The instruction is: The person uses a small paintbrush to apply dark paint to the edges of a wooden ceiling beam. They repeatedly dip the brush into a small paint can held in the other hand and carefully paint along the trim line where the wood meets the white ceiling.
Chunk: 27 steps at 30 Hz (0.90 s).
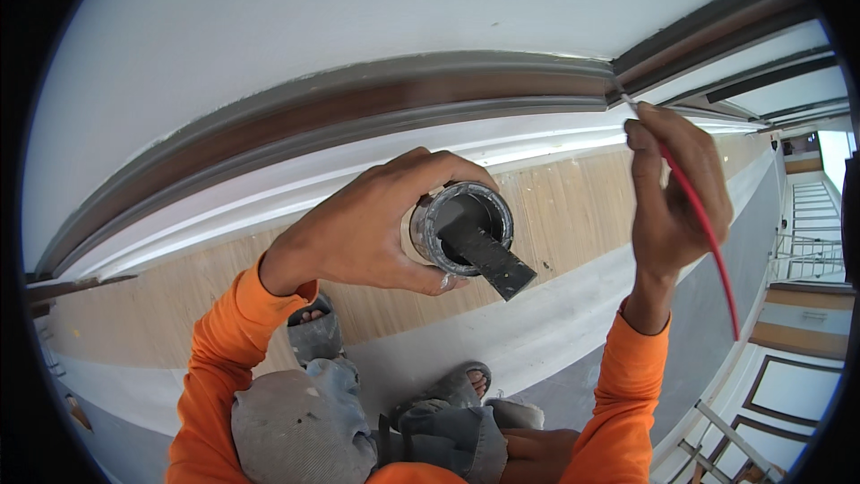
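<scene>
My left hand wraps round a small paint can in the middle of the view. Dark grey paint coats its inside, and a flat dark stick leans out over the rim. At the right, my right hand pinches a thin paintbrush with a long red handle. Its tip reaches the corner of a wall moulding, which has a brown middle band between grey edges. The bristles are too small to make out clearly.
A white wall rises behind the moulding. Below are a wood-look floor and a pale sheet strip. My sandalled feet stand near the sheet. Ladders and framed panels are farther right.
</scene>
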Each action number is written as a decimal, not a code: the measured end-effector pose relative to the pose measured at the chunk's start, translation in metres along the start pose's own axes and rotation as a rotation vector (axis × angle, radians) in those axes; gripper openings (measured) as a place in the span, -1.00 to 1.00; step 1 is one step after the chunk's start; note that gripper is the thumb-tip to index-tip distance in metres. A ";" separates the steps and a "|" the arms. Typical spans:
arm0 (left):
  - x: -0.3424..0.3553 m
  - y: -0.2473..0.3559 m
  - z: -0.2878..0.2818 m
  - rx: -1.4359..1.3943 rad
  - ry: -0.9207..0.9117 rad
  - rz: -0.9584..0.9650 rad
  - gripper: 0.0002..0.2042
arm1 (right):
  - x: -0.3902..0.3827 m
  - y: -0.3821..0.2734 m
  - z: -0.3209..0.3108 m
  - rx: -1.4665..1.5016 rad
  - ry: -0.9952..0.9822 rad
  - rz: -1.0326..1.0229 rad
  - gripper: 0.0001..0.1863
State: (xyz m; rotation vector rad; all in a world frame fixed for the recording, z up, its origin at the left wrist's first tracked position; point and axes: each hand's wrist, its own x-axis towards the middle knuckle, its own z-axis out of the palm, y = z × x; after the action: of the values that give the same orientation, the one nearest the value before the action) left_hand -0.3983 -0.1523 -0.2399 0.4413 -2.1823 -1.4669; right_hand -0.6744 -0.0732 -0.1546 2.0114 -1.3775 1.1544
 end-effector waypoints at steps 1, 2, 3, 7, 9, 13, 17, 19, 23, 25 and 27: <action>0.000 0.001 0.001 -0.002 0.003 -0.002 -0.17 | -0.003 0.002 0.006 0.023 0.002 -0.061 -0.78; 0.001 0.004 0.000 -0.003 0.009 -0.002 -0.17 | -0.006 0.001 0.009 0.015 -0.029 -0.052 -0.78; 0.001 0.007 0.000 0.000 0.011 0.009 -0.18 | -0.008 -0.001 0.009 0.006 -0.061 -0.044 -0.77; 0.001 0.010 0.001 0.023 0.021 0.032 -0.19 | -0.009 -0.024 -0.009 0.304 -0.053 0.294 -0.75; 0.001 0.013 0.001 0.049 0.020 0.037 -0.20 | 0.004 -0.050 -0.017 0.701 -0.055 0.691 -0.78; 0.002 0.013 0.005 0.023 -0.010 0.069 -0.23 | 0.006 -0.059 -0.026 0.724 -0.470 0.544 -0.81; 0.002 0.021 0.008 0.019 -0.050 0.072 -0.22 | 0.003 -0.068 -0.017 0.550 -0.573 0.326 -0.79; 0.002 0.022 0.011 0.028 -0.062 0.070 -0.20 | 0.001 -0.068 -0.014 0.518 -0.565 0.308 -0.77; 0.004 0.023 0.012 0.052 -0.087 0.077 -0.18 | 0.003 -0.070 -0.013 0.472 -0.604 0.261 -0.78; 0.004 0.024 0.013 0.055 -0.092 0.076 -0.19 | 0.004 -0.071 -0.013 0.463 -0.622 0.264 -0.79; 0.004 0.024 0.013 0.058 -0.084 0.074 -0.20 | 0.007 -0.072 -0.015 0.453 -0.660 0.283 -0.79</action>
State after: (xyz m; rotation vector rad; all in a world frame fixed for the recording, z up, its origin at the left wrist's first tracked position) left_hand -0.4087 -0.1349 -0.2211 0.3200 -2.2864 -1.4090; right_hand -0.6134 -0.0363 -0.1336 2.7574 -1.8913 1.0194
